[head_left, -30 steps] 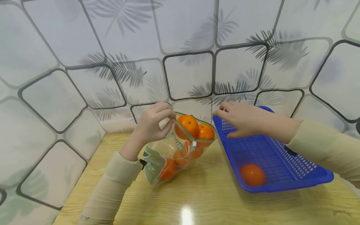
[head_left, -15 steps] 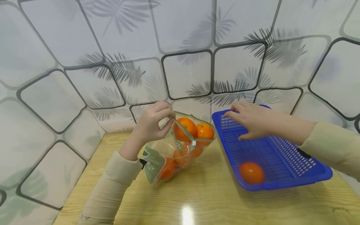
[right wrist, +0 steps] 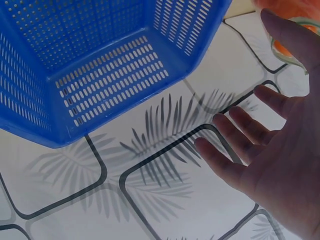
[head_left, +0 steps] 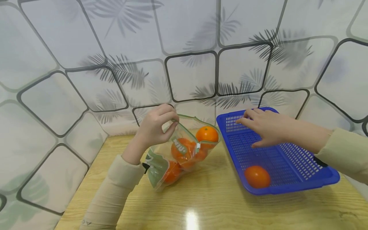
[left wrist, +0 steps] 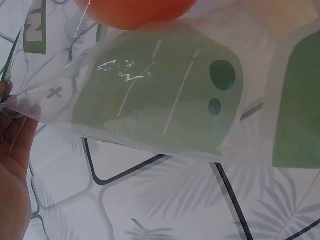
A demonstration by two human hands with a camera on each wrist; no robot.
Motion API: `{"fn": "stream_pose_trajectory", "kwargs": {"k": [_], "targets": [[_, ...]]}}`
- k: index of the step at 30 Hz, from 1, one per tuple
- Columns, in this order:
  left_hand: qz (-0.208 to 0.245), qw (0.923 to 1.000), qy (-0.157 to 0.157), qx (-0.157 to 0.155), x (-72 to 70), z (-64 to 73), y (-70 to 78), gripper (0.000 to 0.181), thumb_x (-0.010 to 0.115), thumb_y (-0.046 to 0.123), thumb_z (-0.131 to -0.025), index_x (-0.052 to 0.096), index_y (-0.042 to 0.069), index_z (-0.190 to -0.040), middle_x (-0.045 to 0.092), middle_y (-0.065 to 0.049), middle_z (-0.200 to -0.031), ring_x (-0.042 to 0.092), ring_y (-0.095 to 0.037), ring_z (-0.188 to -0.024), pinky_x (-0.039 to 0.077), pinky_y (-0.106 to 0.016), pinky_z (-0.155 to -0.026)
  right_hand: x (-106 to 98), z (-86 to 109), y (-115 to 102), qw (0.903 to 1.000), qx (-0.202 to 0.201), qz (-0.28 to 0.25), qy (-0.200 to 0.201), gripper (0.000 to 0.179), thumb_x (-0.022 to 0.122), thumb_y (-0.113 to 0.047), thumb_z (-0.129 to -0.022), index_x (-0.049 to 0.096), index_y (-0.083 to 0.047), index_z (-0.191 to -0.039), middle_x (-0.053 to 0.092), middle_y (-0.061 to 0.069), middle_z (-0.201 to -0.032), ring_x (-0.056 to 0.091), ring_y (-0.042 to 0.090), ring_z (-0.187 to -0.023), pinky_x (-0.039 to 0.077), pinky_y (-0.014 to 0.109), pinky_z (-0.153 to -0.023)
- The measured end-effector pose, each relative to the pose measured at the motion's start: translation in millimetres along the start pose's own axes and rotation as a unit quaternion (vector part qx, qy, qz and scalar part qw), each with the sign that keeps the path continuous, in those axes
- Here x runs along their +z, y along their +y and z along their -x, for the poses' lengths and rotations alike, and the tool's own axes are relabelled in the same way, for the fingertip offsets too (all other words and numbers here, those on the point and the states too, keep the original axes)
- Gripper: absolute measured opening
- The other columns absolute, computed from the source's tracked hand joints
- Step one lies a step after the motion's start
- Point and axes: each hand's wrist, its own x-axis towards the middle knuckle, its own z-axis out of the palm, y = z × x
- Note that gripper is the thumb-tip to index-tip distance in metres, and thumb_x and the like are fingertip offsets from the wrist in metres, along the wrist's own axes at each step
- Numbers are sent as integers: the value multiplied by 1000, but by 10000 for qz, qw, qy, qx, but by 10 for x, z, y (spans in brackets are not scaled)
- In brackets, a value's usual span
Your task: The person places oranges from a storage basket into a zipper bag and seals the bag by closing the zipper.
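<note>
My left hand (head_left: 157, 126) pinches the green-edged rim of a clear zip bag (head_left: 158, 153), lifting its mouth. Several oranges sit inside the bag, one orange (head_left: 207, 134) high near the opening. In the left wrist view the fingers (left wrist: 17, 135) grip the bag's edge at far left, with an orange (left wrist: 137, 10) behind the film at the top. My right hand (head_left: 265, 126) hovers over the blue plastic basket (head_left: 276, 191), fingers spread and holding nothing. One orange (head_left: 257, 176) lies in the basket's near left corner. The right wrist view shows the bare palm (right wrist: 285, 165) beside the basket (right wrist: 115, 100).
Bag and basket stand side by side on a light wooden table (head_left: 184, 204). A patterned wall covering (head_left: 191, 76) with leaf prints rises right behind them and along the left side. A slider (head_left: 198, 145) sits on the bag's zip.
My right hand has moved right, from beside the bag's mouth to over the basket. An orange at the bag's opening has dropped deeper inside. My left hand keeps its hold.
</note>
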Motion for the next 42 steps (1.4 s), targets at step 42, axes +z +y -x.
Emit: {"fn": "stream_pose_trajectory", "kwargs": {"k": [42], "targets": [[-47, 9999, 137, 14, 45, -21, -10, 8, 68, -3, -86, 69, 4, -88, 66, -9, -86, 60, -25, -79, 55, -40, -76, 687, 464, -37, 9943, -377, -955, -283, 81, 98, -44, -67, 65, -18, -135, 60, 3, -118, 63, 21, -103, 60, 46, -86]]}}
